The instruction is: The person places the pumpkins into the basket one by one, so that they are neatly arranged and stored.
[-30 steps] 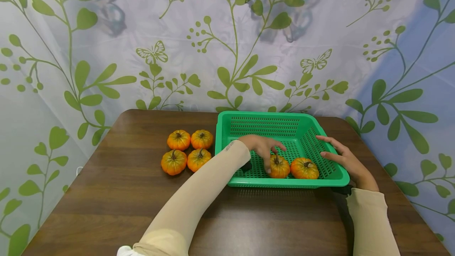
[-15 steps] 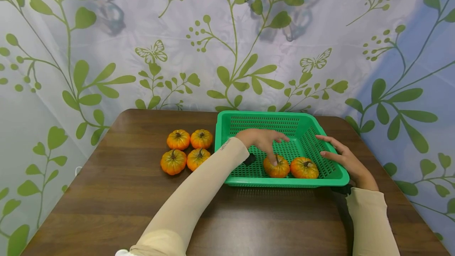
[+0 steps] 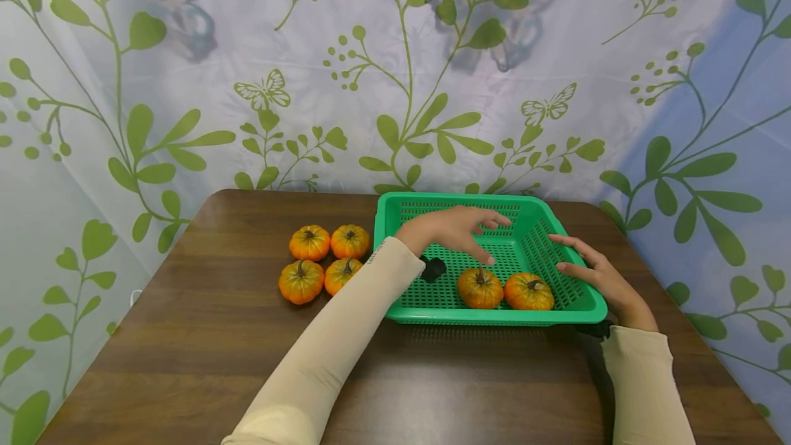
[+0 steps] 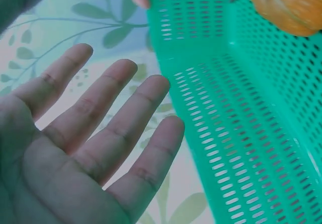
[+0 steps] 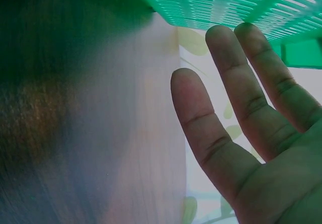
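Currently: left hand (image 3: 454,229) empty over green perforated plastic basket (image 3: 494,317)

Left hand's fingers are spread and extended, nothing in them. Palm hangs inside the basket's outline, above and behind the left small orange ribbed pumpkin (image 3: 480,288). Gap between fingertips and stem shows, so no contact there. My read: that height is clearance, so the fingers don't nudge it.

Right small orange ribbed pumpkin (image 3: 529,292) sits just beside it, stem leaning right. Both are in the basket by the near wall. Probably a sensible spot: wall on one side, neighbor on another, less room to roll.

Right hand (image 3: 608,287) is at the basket's right end. Thumb side reaches over the rim; right wrist view has three fingers straight, at or just outside the wall. No curl, so it reads as steadying, not gripping. Can't tell how hard it presses, if at all.

Four matching orange pumpkins (image 3: 301,281) stand left of the basket on the brown wood-grain desk (image 3: 185,335), in a close two-by-two block. Near-right one is partly behind the beige left sleeve (image 3: 334,349). Grouping presumably leaves them compact and within left-hand reach.
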Demonstrator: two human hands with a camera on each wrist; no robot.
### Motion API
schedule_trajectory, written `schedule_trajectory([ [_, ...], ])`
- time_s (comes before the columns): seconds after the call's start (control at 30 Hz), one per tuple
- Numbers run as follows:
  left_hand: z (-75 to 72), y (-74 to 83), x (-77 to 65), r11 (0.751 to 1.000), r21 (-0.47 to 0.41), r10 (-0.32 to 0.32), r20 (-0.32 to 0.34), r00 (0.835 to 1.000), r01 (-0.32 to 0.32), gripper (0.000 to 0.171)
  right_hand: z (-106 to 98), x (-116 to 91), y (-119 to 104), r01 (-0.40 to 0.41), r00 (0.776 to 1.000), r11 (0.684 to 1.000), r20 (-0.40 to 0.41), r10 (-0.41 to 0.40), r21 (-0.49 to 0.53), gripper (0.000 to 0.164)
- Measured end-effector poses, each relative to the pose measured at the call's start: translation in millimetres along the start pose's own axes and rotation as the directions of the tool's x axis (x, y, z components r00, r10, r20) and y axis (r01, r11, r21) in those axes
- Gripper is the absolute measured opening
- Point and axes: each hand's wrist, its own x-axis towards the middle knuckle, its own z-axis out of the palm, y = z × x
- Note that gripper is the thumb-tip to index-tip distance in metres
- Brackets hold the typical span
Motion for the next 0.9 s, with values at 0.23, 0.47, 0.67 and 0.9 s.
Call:
schedule_trajectory([
  [0.23, -5.1, 6.0, -19.7, 0.995, -0.033, 0.086, -0.105, 0.991, -0.09, 0.075, 0.4, 0.2, -1.6, -0.003, 1.0, 0.999, 0.01, 0.002, 0.039, 0.059],
  [0.47, -5.3, 8.0, -40.3, 0.983, -0.044, 0.165, -0.215, 0.963, -0.178, 0.065, 0.5, 0.6, -2.5, -0.011, 1.0, 1.0, 0.005, 0.011, 0.028, 0.06],
  [0.67, -3.9, 9.1, -58.1, 0.969, -0.025, 0.226, -0.324, 0.919, -0.247, 0.056, 0.6, 1.2, -1.5, -0.017, 1.0, 1.0, -0.005, 0.017, 0.0, 0.061],
  [0.9, -1.4, 6.6, -79.1, 0.943, -0.033, 0.28, -0.455, 0.846, -0.33, 0.053, 1.5, 1.7, -1.1, -0.021, 1.0, 1.0, -0.005, 0.022, 0.009, 0.063],
])
